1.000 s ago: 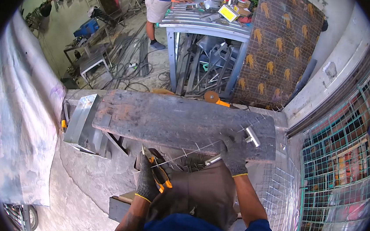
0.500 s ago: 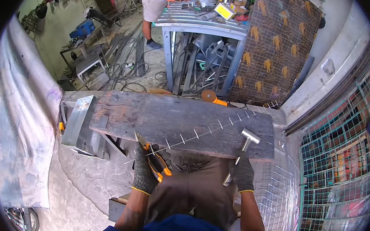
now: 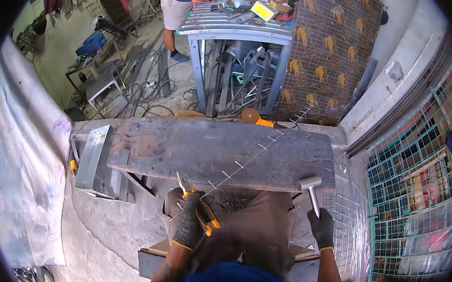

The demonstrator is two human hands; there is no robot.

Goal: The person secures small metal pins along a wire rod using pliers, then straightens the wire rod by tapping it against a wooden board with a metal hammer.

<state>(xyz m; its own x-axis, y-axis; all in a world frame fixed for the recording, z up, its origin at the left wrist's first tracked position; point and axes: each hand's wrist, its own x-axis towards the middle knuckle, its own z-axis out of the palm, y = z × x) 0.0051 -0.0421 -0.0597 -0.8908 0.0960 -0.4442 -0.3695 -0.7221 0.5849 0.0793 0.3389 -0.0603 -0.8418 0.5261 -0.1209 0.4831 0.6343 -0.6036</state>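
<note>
My left hand (image 3: 190, 226), in a dark glove with a yellow cuff edge, is closed around pliers (image 3: 209, 220) with orange-and-black handles. Their jaws are apart and point up and left. A thin metal rod with short cross pins (image 3: 251, 158) runs from this hand diagonally over a dark worn board (image 3: 183, 142); how it is held is hidden. My right hand (image 3: 321, 229), gloved alike, grips a metal hammer (image 3: 313, 197), its head at the board's right front edge. Small loose metal pins (image 3: 234, 202) lie between my knees.
An angle grinder (image 3: 255, 116) lies beyond the board. A folded sheet-metal piece (image 3: 93, 153) stands left of it. Wire mesh (image 3: 343, 226) and a green grid (image 3: 415, 195) are at right. A person (image 3: 178, 8) stands by a metal workbench (image 3: 235, 33) farther back.
My left hand has shifted right and down with the pliers, and the pinned rod lies steeper. My right hand has swung right and down, so the hammer now leans left.
</note>
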